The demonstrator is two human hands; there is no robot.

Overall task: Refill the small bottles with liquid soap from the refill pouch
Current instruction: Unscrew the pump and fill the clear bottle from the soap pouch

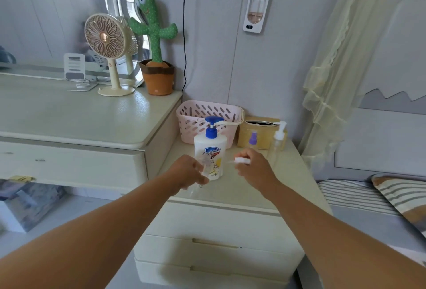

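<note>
The person is uncapping, I judge: just in front of the white soap pump bottle (211, 148), the left hand (187, 170) is gripping a small clear bottle (207, 171) with fingers curled round it. To the pump bottle's right, the right hand (255, 169) is pinching a white cap (242, 160). The small bottle is looking empty and no pouch is showing, so the next move is calling for soap brought steadily to its narrow neck.

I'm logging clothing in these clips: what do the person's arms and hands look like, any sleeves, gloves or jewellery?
The left forearm and right forearm are bare, with no sleeve in view. The left hand and right hand wear no gloves. No watch, bracelet or ring shows, though the fingers are slightly blurred.
</note>
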